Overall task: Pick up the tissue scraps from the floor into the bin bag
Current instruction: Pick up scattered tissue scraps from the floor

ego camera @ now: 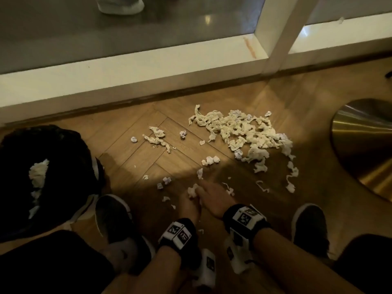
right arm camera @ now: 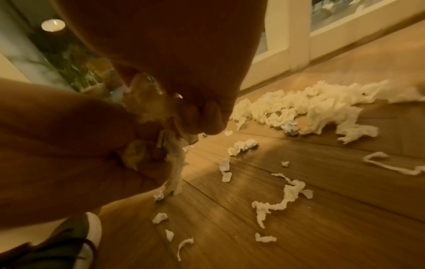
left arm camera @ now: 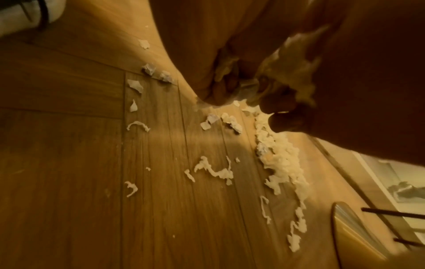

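Note:
White tissue scraps litter the wooden floor, with the big pile [ego camera: 244, 132] [right arm camera: 310, 102] ahead to the right and several small bits [ego camera: 157, 139] nearer the middle. My left hand [ego camera: 191, 201] [right arm camera: 69, 136] grips a wad of tissue [ego camera: 192, 192] [left arm camera: 296, 60] just above the floor. My right hand [ego camera: 204, 190] [right arm camera: 202, 116] is pressed against it, its curled fingers pinching scraps beside the wad. The black bin bag [ego camera: 63, 145] stands open at my left, holding some tissue [ego camera: 38, 172].
A round brass base [ego camera: 364, 149] sits on the floor at the right. A white window frame [ego camera: 127, 71] runs along the far edge of the floor. My dark shoes [ego camera: 114, 217] [ego camera: 309, 225] flank the hands. Someone's shoe [ego camera: 121, 5] shows beyond the glass.

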`<state>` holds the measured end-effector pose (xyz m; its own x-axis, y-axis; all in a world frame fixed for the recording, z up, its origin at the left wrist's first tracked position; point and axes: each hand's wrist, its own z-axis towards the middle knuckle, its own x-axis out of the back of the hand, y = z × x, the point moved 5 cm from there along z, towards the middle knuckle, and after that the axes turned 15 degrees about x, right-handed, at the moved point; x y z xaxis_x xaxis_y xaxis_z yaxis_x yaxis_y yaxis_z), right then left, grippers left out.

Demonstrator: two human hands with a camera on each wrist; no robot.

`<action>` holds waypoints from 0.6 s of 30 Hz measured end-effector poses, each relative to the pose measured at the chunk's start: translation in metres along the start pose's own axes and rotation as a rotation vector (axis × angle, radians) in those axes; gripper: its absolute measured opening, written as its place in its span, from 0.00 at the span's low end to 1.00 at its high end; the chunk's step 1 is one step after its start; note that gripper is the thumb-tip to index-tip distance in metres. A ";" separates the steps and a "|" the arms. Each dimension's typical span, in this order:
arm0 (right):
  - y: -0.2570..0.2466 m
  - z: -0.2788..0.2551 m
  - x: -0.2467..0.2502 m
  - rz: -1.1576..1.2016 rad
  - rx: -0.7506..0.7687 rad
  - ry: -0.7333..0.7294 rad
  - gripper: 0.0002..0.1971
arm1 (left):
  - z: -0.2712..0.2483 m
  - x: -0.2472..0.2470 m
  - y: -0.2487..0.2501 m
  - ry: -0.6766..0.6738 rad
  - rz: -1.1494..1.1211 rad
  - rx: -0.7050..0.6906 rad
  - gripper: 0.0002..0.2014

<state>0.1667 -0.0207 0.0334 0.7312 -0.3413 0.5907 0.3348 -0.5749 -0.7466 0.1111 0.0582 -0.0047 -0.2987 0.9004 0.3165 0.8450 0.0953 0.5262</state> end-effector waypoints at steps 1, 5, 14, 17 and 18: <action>-0.009 -0.013 0.002 0.008 0.000 0.009 0.19 | -0.013 -0.002 -0.001 0.010 0.011 -0.023 0.11; -0.025 -0.055 0.009 0.039 -0.006 0.167 0.19 | -0.072 -0.003 0.007 -0.026 -0.009 -0.105 0.11; -0.031 -0.109 0.001 0.462 -0.113 0.296 0.14 | -0.129 0.001 -0.016 -0.188 -0.366 -0.043 0.10; -0.036 -0.116 -0.003 0.593 -0.164 0.245 0.12 | -0.142 0.011 -0.016 -0.133 -0.318 -0.132 0.13; -0.035 -0.117 -0.005 0.622 -0.173 0.225 0.13 | -0.145 0.011 -0.016 -0.145 -0.308 -0.155 0.14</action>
<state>0.0820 -0.0855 0.0925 0.6094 -0.7819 0.1310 -0.2207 -0.3261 -0.9192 0.0303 0.0050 0.1049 -0.4532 0.8913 0.0153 0.6450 0.3160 0.6958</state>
